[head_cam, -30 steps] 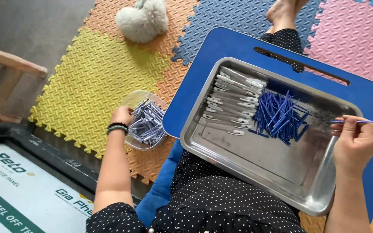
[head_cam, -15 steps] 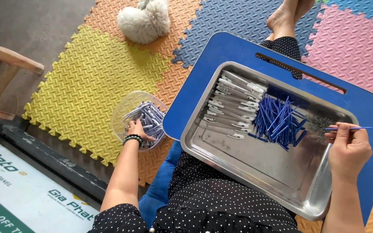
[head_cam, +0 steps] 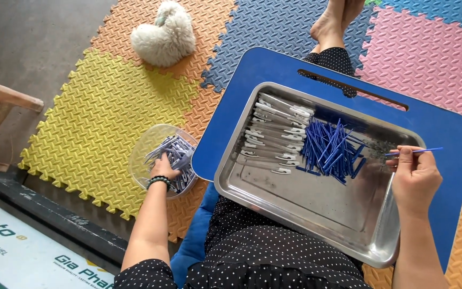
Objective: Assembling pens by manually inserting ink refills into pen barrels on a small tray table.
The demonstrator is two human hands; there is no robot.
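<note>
A steel tray [head_cam: 316, 214] rests on a blue lap board [head_cam: 252, 80] over my legs. In it lie a row of grey pen barrels [head_cam: 276, 134] and a heap of thin blue refills [head_cam: 330, 147]. My right hand [head_cam: 415, 179] is at the tray's right rim, pinching one blue refill [head_cam: 423, 151] that points right. My left hand [head_cam: 162, 167], with a dark beaded bracelet on the wrist, reaches down into a clear plastic bowl [head_cam: 145, 147] of grey pen parts on the floor mat to my left; its fingers are among the parts.
Coloured foam mats [head_cam: 97, 112] cover the floor. A white fluffy toy [head_cam: 164, 37] lies at the top left. My bare foot [head_cam: 338, 21] shows beyond the board. A wooden frame [head_cam: 1, 96] and a printed panel [head_cam: 22, 251] lie at the left.
My left hand has pushed further into the plastic bowl of pen parts. The right hand keeps the blue refill at the tray's right rim, barely moved.
</note>
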